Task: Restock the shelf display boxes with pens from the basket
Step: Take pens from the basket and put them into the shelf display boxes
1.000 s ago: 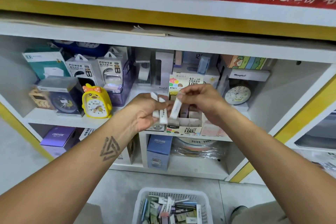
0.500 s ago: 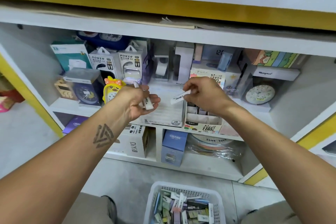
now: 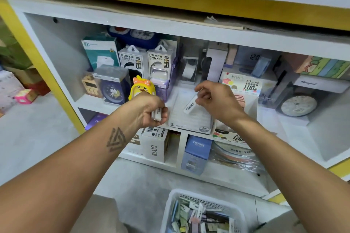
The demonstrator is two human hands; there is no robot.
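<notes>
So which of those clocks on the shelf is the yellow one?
The chick-shaped clock with the orange bow, right behind the left hand. The boxed clock to its left is dark blue, and the round clock at far right is grey.

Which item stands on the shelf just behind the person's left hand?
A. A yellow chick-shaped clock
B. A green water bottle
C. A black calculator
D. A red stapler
A: the yellow chick-shaped clock with an orange bow stands on the shelf directly behind the left hand, which holds small white packs.
</notes>
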